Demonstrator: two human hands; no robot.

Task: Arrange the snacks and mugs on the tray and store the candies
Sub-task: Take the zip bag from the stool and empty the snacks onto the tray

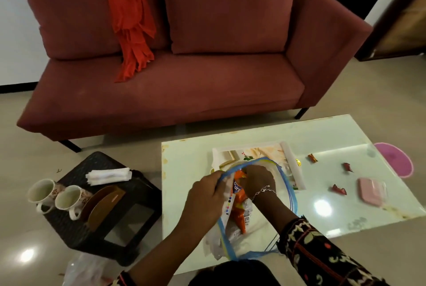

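White bench (322, 133) sits by a red sofa (184, 78). I see my left hand (205, 195) pinch the bag (285, 195) rim shut-tight, and my right hand (259, 182) squeeze the orange snack (238, 214) inside it.

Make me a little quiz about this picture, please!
1. How many mugs sit on the dark side table?
2. True or false: the right hand is reaching inside the zip bag.
3. Which lies on the white table: A) pink box, B) red cloth, C) folded napkins?

Key: 1. Two. 2. True. 3. A.
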